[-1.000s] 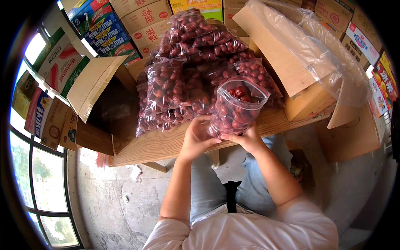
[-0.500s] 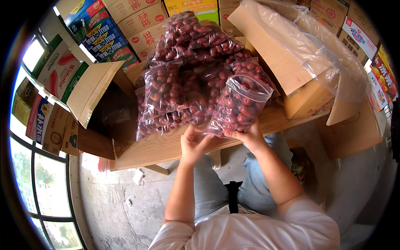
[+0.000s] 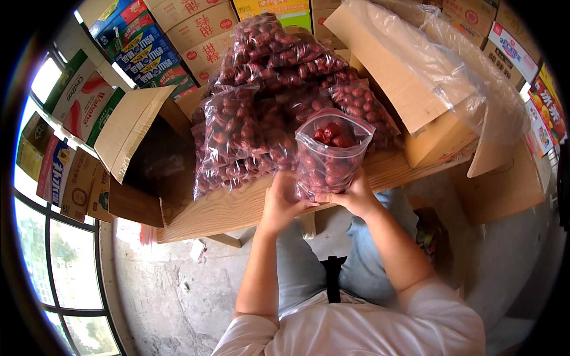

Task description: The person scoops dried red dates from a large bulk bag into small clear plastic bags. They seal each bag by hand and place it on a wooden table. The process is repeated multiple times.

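Note:
A clear zip bag of red dates (image 3: 331, 160) stands upright at the front edge of the wooden table, its mouth open at the top so that loose dates show inside. My left hand (image 3: 284, 202) grips its lower left side, and my right hand (image 3: 354, 196) holds the lower right, with both thumbs across the front near the bottom. The fingers behind the bag are hidden. Right behind it rises a big pile of filled date bags (image 3: 228, 127), stacked several layers high on the table (image 3: 208, 209).
An open cardboard box (image 3: 133, 133) stands left of the pile. To the right is another open carton (image 3: 392, 71) with clear plastic sheeting (image 3: 469, 77) over its flaps. Stacked cartons (image 3: 202, 41) line the back. A window (image 3: 71, 255) is at left.
The bag of dates has moved left and tipped from leaning right to upright, its mouth now opened wide. My left hand has moved from its lower corner onto its side.

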The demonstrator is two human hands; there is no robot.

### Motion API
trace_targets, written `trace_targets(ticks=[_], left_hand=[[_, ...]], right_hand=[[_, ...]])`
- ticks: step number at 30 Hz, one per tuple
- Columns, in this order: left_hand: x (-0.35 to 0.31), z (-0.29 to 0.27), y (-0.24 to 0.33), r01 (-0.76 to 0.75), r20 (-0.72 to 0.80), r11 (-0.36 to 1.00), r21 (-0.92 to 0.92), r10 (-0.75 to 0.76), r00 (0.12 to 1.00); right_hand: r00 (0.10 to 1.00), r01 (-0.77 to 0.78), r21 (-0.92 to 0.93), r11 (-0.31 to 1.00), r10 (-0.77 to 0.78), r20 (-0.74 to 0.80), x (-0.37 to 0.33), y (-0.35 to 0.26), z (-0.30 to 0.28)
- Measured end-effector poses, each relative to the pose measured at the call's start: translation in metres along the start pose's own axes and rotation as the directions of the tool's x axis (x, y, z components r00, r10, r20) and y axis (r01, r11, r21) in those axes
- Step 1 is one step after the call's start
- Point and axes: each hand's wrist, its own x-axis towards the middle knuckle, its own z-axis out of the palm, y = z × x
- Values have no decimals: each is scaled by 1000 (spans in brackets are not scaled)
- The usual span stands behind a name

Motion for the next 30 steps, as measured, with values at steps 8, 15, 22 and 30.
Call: trace_targets(ticks=[8, 15, 22, 30], left_hand=[[-4, 4, 16, 121, -156, 989, 88, -106, 982], [2, 10, 25, 30, -114, 963, 266, 0, 993], [3, 10, 20, -111, -68, 952, 285, 136, 988], [0, 9, 23, -84, -117, 950, 302, 124, 985]], right_hand=[[992, 103, 40, 994, -99, -81, 4, -12, -3], [991, 103, 6, 995, -102, -86, 5, -9, -10], [997, 56, 12, 998, -55, -54, 2, -7, 0], [998, 54, 3, 999, -53, -41, 4, -4, -2]])
